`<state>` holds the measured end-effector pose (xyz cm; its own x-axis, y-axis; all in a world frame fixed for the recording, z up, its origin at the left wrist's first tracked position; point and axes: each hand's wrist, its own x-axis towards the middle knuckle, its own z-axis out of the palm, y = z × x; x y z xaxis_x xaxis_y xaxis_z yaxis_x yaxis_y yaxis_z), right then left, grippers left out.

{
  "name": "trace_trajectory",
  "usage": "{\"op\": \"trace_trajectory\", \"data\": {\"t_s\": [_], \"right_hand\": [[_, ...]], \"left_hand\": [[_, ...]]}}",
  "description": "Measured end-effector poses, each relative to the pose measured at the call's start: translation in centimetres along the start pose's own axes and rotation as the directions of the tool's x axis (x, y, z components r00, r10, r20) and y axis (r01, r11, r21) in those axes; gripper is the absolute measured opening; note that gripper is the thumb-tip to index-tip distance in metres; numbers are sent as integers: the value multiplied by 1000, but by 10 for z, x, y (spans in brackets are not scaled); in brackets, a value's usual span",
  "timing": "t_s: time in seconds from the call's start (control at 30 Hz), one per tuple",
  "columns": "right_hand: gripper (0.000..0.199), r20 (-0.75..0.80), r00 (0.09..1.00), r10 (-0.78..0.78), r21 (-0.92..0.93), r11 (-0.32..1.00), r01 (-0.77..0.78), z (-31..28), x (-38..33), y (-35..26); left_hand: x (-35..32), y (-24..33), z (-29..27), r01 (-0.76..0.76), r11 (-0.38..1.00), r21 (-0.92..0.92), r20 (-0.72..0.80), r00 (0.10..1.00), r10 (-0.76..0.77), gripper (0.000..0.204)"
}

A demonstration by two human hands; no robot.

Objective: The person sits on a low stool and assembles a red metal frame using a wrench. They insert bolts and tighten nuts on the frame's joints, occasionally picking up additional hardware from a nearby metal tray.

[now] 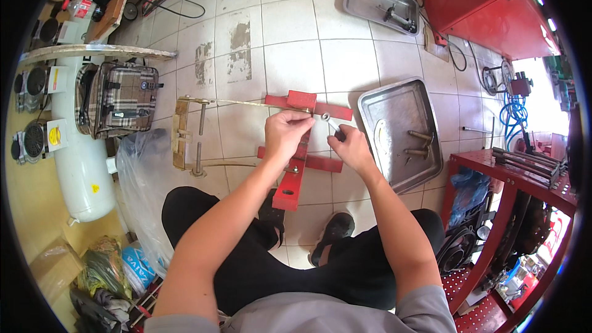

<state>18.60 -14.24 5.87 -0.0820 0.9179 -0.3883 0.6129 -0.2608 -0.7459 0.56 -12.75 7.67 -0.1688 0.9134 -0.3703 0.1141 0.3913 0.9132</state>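
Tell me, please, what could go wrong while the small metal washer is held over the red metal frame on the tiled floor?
The small metal washer is pinched only at the fingertips of the left hand, so it might slip and roll across the tiled floor. The right hand holds a slim metal tool close to those fingers, which could nick them. The red metal frame lies loose and may shift.

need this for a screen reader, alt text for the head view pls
Seated over a tiled floor, a person's left hand and right hand hold a small metal ring fitting above a red metal frame. A steel tray with bolts lies right.
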Motion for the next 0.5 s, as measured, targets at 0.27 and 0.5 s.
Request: {"op": "trace_trajectory", "data": {"t_s": [0.27,0.5], "right_hand": [[14,50,929,366,931,320,-176,70,10,-48],[25,14,916,400,920,353,-168,77,9,-56]], "left_hand": [[-66,95,-60,122,991,-51,115,987,-116,14],[-102,112,-86,-259,904,340,442,893,90,9]]}}
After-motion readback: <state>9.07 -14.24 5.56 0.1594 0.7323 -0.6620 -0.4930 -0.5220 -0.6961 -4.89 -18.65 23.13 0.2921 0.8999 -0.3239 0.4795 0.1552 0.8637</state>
